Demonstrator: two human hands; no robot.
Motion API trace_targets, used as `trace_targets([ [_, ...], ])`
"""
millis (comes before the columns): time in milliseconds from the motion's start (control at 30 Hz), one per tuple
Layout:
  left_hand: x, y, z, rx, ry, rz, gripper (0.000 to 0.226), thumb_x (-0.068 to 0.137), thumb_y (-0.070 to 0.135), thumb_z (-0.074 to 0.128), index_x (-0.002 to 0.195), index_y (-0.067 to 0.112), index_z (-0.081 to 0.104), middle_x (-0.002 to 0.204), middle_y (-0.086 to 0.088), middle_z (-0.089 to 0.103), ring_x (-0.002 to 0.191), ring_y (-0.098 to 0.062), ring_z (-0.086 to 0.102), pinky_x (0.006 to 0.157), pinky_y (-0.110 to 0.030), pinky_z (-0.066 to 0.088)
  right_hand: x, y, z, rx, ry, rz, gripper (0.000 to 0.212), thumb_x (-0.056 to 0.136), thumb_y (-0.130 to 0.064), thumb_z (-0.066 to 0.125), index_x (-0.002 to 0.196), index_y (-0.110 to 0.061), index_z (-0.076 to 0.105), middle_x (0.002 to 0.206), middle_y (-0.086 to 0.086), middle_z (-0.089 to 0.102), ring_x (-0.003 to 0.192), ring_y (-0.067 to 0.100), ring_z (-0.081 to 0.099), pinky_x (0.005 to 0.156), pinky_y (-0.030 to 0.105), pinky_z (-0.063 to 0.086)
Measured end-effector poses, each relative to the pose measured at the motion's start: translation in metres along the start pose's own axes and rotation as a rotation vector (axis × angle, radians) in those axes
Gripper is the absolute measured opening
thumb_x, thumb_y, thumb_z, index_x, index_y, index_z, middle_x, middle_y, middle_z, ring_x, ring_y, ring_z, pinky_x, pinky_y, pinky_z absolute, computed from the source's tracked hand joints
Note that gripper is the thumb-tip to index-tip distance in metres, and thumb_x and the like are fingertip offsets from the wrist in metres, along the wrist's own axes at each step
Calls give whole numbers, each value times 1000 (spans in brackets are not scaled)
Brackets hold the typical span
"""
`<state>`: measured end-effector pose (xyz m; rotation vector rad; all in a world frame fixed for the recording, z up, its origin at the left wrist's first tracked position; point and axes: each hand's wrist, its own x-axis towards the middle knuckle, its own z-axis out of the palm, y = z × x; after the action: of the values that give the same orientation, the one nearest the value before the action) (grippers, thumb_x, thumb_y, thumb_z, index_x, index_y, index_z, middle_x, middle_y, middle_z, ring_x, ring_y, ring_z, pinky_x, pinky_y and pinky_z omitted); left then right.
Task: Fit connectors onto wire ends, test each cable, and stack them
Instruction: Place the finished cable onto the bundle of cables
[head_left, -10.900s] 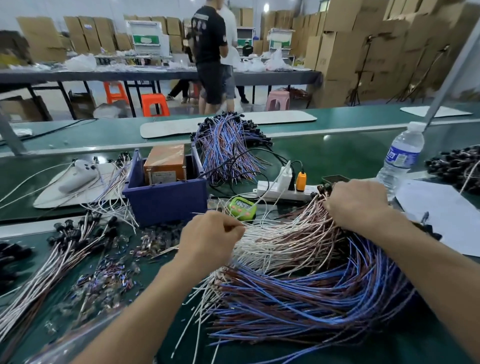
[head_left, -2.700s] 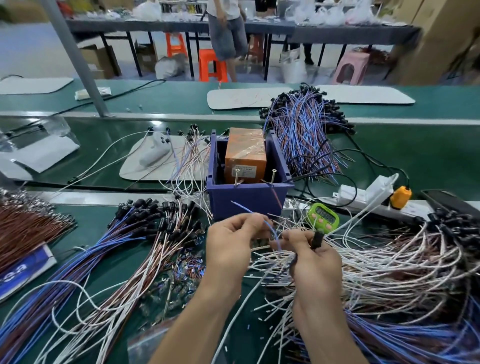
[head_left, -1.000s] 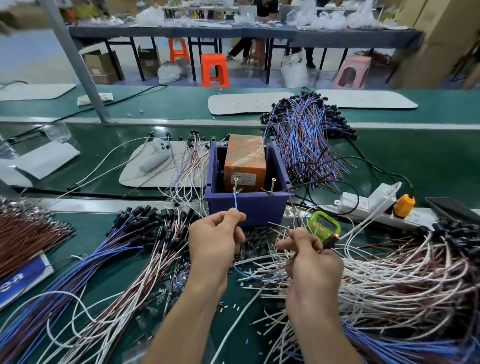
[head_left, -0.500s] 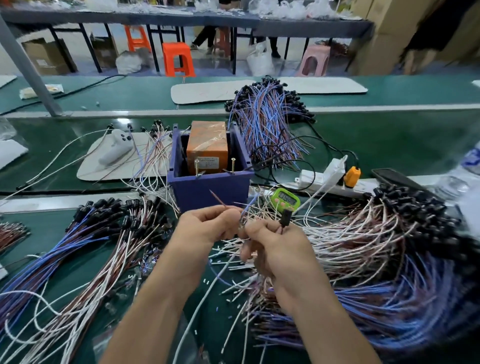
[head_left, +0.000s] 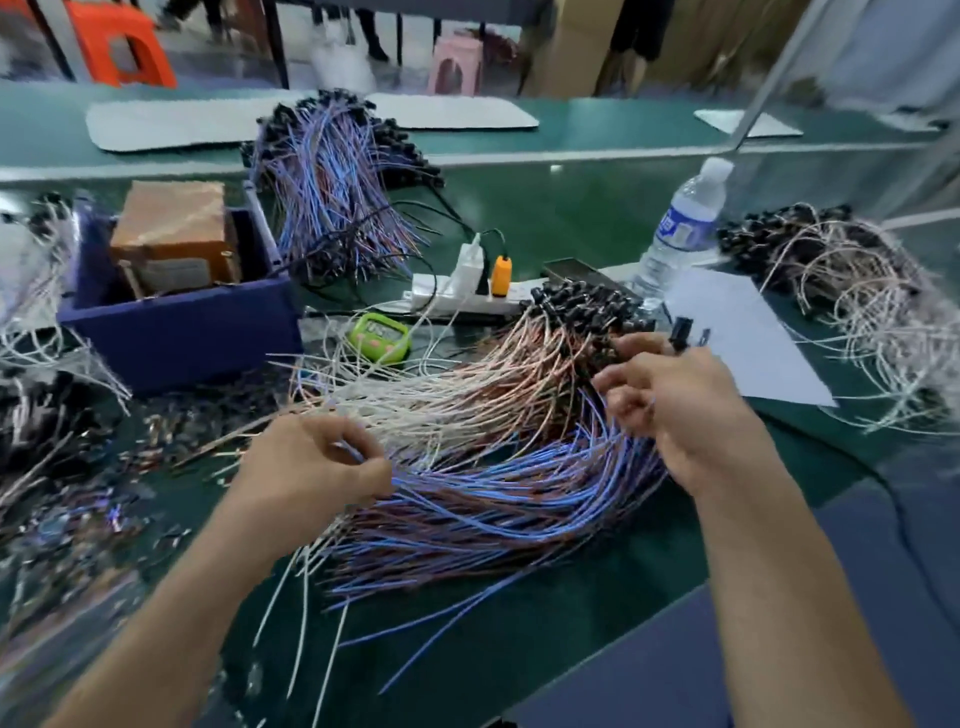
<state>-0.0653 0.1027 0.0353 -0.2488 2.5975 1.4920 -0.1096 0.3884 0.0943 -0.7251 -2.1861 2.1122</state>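
Many wires left to do, and both hands are in the big pile.

The job looks far from done. A big pile of wires (head_left: 493, 467) lies on the green tabletop (head_left: 597, 597) in front of the person, and many wire ends near the left hand (head_left: 311, 470) look bare. A bundle with black ends (head_left: 332, 171) lies behind the blue box (head_left: 171, 338), and another heap (head_left: 857, 312) lies far to the right, but it is not clear if those are finished. The left hand has curled fingers and pinches a few thin blue wires (head_left: 374, 460) at the near side of the pile. The right hand (head_left: 680, 415) is curled too, at the end of the pile with the black plugs. It seems to pinch a small black piece (head_left: 680, 330) that sticks up from its fingertips.
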Motion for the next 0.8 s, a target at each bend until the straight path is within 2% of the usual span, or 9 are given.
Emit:
trace_targets([
  [67,-7,9,14,220,-40,71,17,71,26,84,70,40,75,59,15,71,50,0,63,46,-13,43,8,5,-8,-204,46,-67,26,91,5,39,82,-15,53,66,13,63,45,17,53,42,27,37],
  [167,-14,15,30,317,44,181,18,71,29,87,62,36,74,56,23,66,58,1,64,55,-16,50,14,10,-14,-688,130,-179,18,92,-15,44,87,-10,60,82,16,71,71,33,69,69,46,59],
  [233,-16,15,37,387,126,254,18,70,29,91,64,38,76,54,25,56,58,-4,58,60,-24,49,11,10,-17,-996,209,-268,22,96,-27,46,81,-15,57,78,10,67,69,30,64,69,43,56],
  [333,-20,13,41,479,250,353,19,62,25,96,67,34,80,56,28,36,65,-13,44,65,-26,38,6,9,-20,-1232,304,-326,20,94,-28,52,77,-19,47,68,1,47,64,28,51,65,37,42],
  [400,-22,8,42,511,289,388,19,61,27,98,67,33,81,55,27,40,68,-14,45,68,-29,40,6,5,-22,-1284,284,-295,21,91,-31,61,81,-17,49,72,4,49,72,32,50,67,36,41],
  [533,-20,-2,40,559,271,348,13,69,36,93,71,34,80,71,15,71,83,-16,48,87,-39,41,10,1,-17,-1209,206,-329,30,88,-33,73,100,-14,53,90,10,61,80,30,50,74,38,47],
  [600,-19,-4,40,564,259,370,15,67,36,94,73,35,80,86,17,74,92,-16,50,92,-39,38,9,5,-12,-1086,241,-376,44,85,-30,79,114,-15,49,82,4,55,79,29,51,74,38,47],
  [700,-18,-4,43,544,171,396,31,67,34,94,96,34,82,115,16,72,116,-17,51,103,-41,39,3,13,-7,-1092,391,-494,54,83,-28,82,121,-22,43,75,3,57,72,33,57,68,38,44],
  [800,-16,-5,46,564,95,412,30,77,39,87,106,34,80,117,17,73,119,-13,57,107,-31,29,-9,23,2,-1054,380,-700,47,83,-23,83,117,-28,51,66,-5,60,62,26,63,65,32,45],
])
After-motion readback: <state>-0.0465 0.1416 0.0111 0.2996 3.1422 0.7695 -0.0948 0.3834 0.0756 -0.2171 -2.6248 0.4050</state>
